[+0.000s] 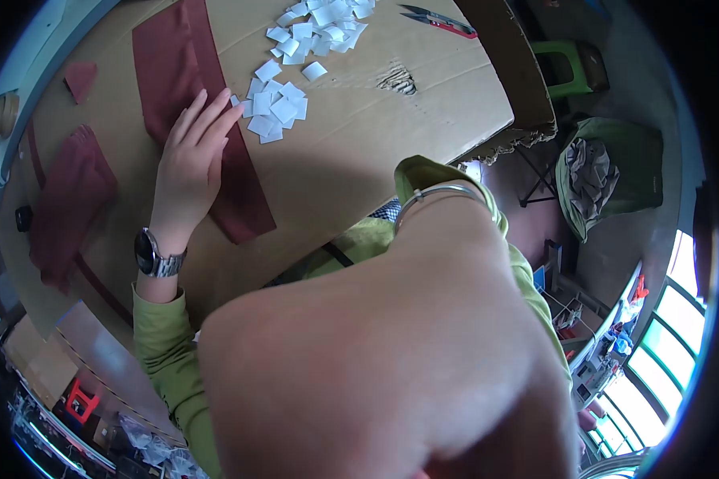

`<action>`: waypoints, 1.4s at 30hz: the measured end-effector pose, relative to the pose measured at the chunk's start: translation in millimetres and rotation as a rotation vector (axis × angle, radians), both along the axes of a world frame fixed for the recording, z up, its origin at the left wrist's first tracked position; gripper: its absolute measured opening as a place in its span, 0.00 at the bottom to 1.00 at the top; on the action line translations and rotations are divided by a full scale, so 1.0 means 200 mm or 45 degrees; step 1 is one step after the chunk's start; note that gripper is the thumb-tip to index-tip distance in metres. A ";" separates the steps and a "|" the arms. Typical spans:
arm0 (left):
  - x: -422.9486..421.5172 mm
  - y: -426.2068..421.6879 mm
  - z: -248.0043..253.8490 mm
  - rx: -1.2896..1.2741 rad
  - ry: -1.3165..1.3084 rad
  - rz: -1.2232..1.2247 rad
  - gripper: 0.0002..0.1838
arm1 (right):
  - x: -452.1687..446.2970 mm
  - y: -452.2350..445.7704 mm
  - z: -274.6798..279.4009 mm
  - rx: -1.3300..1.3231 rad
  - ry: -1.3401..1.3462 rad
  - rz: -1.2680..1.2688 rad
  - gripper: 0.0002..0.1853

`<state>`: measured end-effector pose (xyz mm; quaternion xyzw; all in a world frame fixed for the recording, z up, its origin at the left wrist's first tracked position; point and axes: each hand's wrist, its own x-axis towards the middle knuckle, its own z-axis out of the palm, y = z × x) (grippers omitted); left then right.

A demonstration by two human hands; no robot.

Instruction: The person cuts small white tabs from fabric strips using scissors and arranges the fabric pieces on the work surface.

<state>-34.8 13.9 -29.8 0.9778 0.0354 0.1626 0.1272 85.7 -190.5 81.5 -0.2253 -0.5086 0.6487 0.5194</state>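
Observation:
My left hand (pixel 188 164), with a watch (pixel 146 252) on the wrist, lies flat with fingers stretched out on a long strip of maroon fabric (pixel 185 60). Its fingertips reach the edge of a small heap of white paper-like squares (pixel 277 105). Very close to the camera, my right hand (pixel 375 343) fills the lower middle, wearing a silver bangle (pixel 435 191). Its fingers are out of sight, so whether it holds anything does not show. Crumpled maroon fabric (pixel 73 203) and a small maroon scrap (pixel 81 80) are left of the strip.
The cardboard-covered table (pixel 359 136) has a torn patch and a ragged right edge. A larger heap of white squares (pixel 323 24) and thread snips (pixel 443 22) lie at the far side. Beyond are a green stool (pixel 563 68) and a green cloth bin (pixel 615 176) with fabric inside.

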 end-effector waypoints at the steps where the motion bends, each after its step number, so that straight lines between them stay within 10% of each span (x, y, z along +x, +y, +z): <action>1: 0.01 0.00 0.00 -0.007 0.002 0.001 0.16 | -0.02 0.02 0.01 -0.020 0.023 0.023 0.14; 5: 0.02 0.01 0.02 0.029 0.163 -0.064 0.12 | -0.14 0.27 -0.04 -0.091 0.094 0.129 0.15; 7: 0.01 0.03 0.02 0.036 0.192 -0.022 0.10 | -0.22 0.22 -0.26 0.309 -0.636 -0.763 0.09; 10: -0.03 0.04 0.02 0.042 0.308 0.082 0.07 | -0.22 0.21 -0.56 0.010 -1.645 -1.323 0.13; 18: -0.18 0.00 0.19 0.195 0.129 0.108 0.07 | -0.22 0.19 -0.62 0.037 -1.618 -1.141 0.11; 26: -0.45 -0.25 0.48 -0.046 1.030 0.187 0.15 | -0.02 -0.08 -0.39 0.145 -0.777 -0.145 0.02; 32: -0.36 -0.16 0.35 -0.492 1.195 -0.296 0.12 | 0.47 -0.39 -0.33 -0.665 -1.199 -0.827 0.07; 35: -0.25 -0.19 0.26 -0.359 0.673 -0.251 0.10 | 0.64 -0.40 -0.42 -0.646 -1.459 -1.221 0.07; 42: -0.18 -0.15 0.27 -0.661 0.855 -0.014 0.08 | 0.84 -0.30 -0.55 -0.248 -2.254 -1.861 0.11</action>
